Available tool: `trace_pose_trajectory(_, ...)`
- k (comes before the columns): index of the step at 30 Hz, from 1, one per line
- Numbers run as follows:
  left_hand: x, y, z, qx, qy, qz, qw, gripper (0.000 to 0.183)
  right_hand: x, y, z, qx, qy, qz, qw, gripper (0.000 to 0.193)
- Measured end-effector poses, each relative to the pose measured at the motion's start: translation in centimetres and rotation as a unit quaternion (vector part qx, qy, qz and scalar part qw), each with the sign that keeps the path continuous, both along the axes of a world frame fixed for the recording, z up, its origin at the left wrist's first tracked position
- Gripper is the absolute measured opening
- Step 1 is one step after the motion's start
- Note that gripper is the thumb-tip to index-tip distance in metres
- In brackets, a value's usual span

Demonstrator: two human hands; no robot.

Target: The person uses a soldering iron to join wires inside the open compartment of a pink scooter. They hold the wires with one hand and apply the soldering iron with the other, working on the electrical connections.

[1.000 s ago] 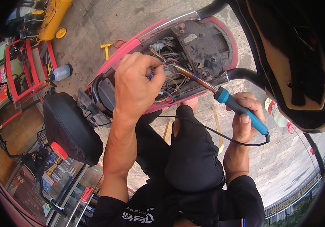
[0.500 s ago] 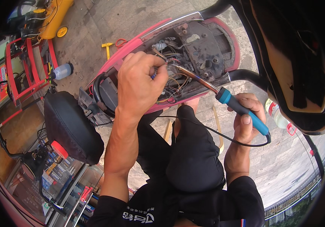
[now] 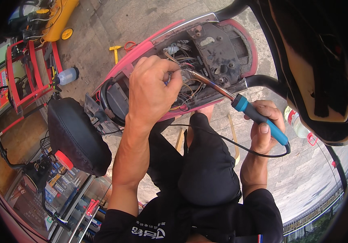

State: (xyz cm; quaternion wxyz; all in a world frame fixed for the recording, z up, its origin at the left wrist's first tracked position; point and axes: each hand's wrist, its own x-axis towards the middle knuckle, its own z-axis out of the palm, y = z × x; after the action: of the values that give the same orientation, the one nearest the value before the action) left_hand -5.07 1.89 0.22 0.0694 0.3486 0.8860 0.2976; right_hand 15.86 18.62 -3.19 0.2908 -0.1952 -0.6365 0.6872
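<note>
My right hand point(image 3: 266, 123) is closed around the blue and black handle of a soldering iron point(image 3: 217, 87). Its metal shaft slants up and left over the scooter's opened body. My left hand point(image 3: 153, 87) is closed in a pinch on a thin wire point(image 3: 171, 56), just left of the iron's tip; the fingertips partly hide the wire. Whether tip and wire touch, I cannot tell. Under both lies the red scooter body point(image 3: 247, 38), its inside showing tangled wires point(image 3: 188, 87) and a dark, dirty metal plate point(image 3: 210, 38). The iron's black cord point(image 3: 239, 145) loops across my knee.
Beyond the body, a yellow-handled tool point(image 3: 115, 50) and red-handled scissors point(image 3: 130, 45) lie on the paving. A black seat point(image 3: 76, 135) stands at left, with a red rack point(image 3: 30, 73) behind it. A plastic bottle point(image 3: 297, 125) is at right, below a large black panel point(image 3: 320, 73).
My left hand has shifted slightly right, bringing its fingertips and the wire nearer the iron's tip. My right hand and the iron have hardly moved.
</note>
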Motion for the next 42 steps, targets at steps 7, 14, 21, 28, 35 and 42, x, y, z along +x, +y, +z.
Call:
trace_pose_trajectory(7,0.0,-0.1,0.0,0.005,-0.002,-0.012,1.000,0.010,0.0,0.0,0.0,0.004,-0.001,0.000,1.000,0.043)
trace_pose_trajectory(14,0.7,-0.6,0.5,0.023,-0.026,0.003,0.999,0.009,0.2,0.1,-0.2,0.009,-0.008,0.015,1.000,0.046)
trace_pose_trajectory(21,1.0,-1.5,0.7,0.052,-0.071,0.062,0.994,0.011,0.3,0.2,0.0,0.022,-0.009,0.015,1.000,0.045)
trace_pose_trajectory(28,1.0,-2.3,0.4,0.089,-0.095,0.092,0.987,0.010,0.6,0.3,-0.2,0.033,-0.007,0.008,0.999,0.047)
trace_pose_trajectory(35,1.0,-3.1,-0.2,0.131,-0.146,0.122,0.973,0.013,0.6,0.3,0.2,0.013,-0.011,0.012,1.000,0.047)
trace_pose_trajectory(42,1.2,-3.2,0.0,0.118,-0.131,0.115,0.978,0.011,-0.2,0.0,0.1,0.015,0.003,0.003,1.000,0.043)
